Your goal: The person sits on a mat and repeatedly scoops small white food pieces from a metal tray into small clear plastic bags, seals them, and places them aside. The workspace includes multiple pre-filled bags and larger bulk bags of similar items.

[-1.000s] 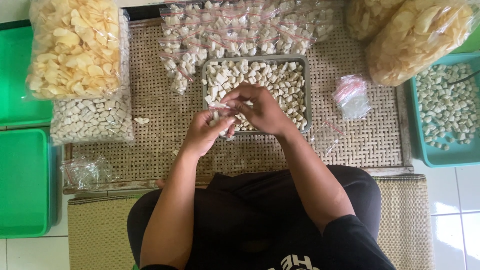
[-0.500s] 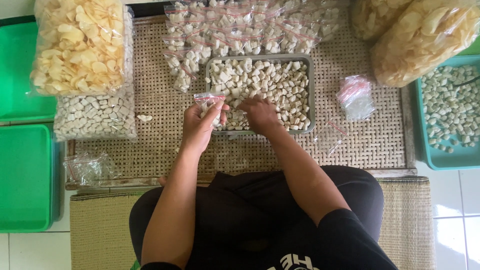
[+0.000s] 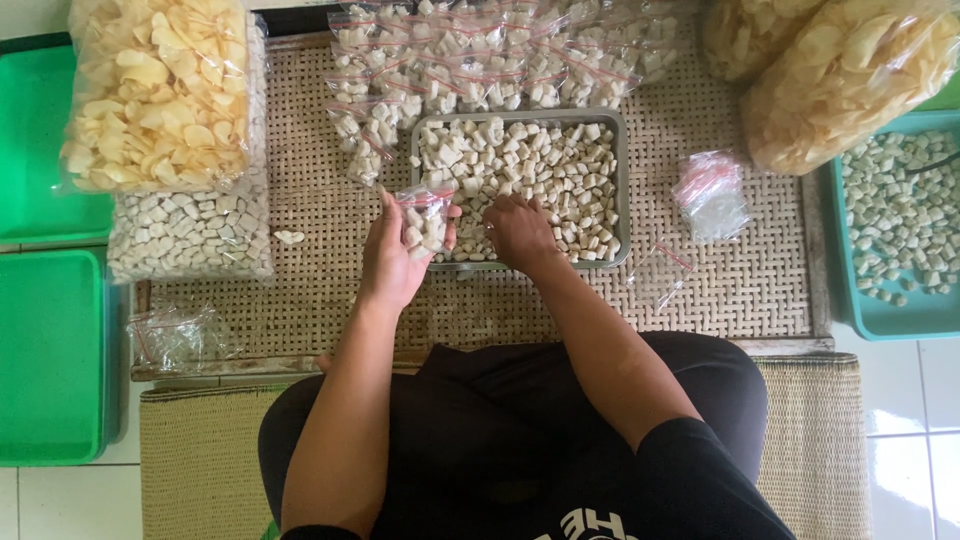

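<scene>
While our left hand [image 3: 392, 262] pinches a small zip bag [image 3: 425, 222] of pale cracker pieces upright at the metal tray's [image 3: 622, 180] near edge, our right hand [image 3: 520, 230] lies fingers-down among the loose pieces. If the bag tips, we could spill pieces onto the woven mat [image 3: 300, 290].

Off-white crackers [image 3: 540, 165] fill a grey metal tray [image 3: 622, 180] on a tan woven mat [image 3: 300, 290]. Clear small bags [image 3: 450, 70] have red strips. Green trays [image 3: 45, 350] flank white floor tiles [image 3: 900, 430]; the trousers [image 3: 480, 400] are black.
</scene>
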